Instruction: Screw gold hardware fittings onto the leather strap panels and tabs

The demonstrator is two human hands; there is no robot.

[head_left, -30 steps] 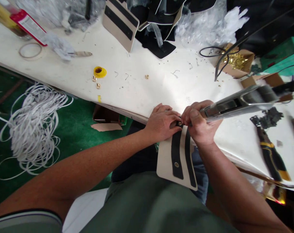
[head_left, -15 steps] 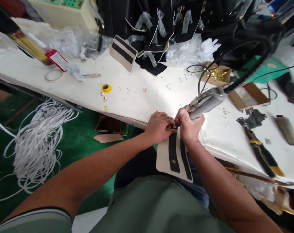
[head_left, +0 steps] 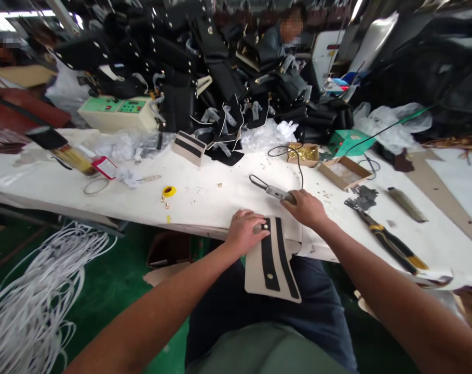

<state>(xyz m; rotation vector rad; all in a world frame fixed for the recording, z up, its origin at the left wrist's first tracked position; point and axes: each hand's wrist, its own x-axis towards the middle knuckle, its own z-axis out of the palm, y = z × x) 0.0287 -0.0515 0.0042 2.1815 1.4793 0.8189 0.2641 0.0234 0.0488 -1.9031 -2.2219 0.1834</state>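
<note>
A beige panel (head_left: 255, 270) with two black strips lies partly over the table's front edge and partly over my lap. My left hand (head_left: 245, 228) grips its upper left edge, thumb on top beside a round metal fitting (head_left: 266, 227). Another gold-coloured fitting (head_left: 270, 276) sits near the lower end of the same strip. Right of the panel, my right hand (head_left: 308, 208) is closed around the end of a grey corded electric screwdriver (head_left: 277, 192). The tool lies low over the table, its wire loop pointing left; its tip is hidden by my hand.
Behind are a second beige panel (head_left: 189, 149), a box of gold-coloured small parts (head_left: 304, 154) and an open cardboard box (head_left: 342, 173). Pliers (head_left: 391, 241) lie at right, yellow tape (head_left: 169, 191) at left. Black bags (head_left: 177, 109) pile up at the back; a person (head_left: 286, 31) is beyond.
My right hand has moved the screwdriver off the panel and swung it down to the table on the right. My left hand stays on the panel. The view has tilted upward.
</note>
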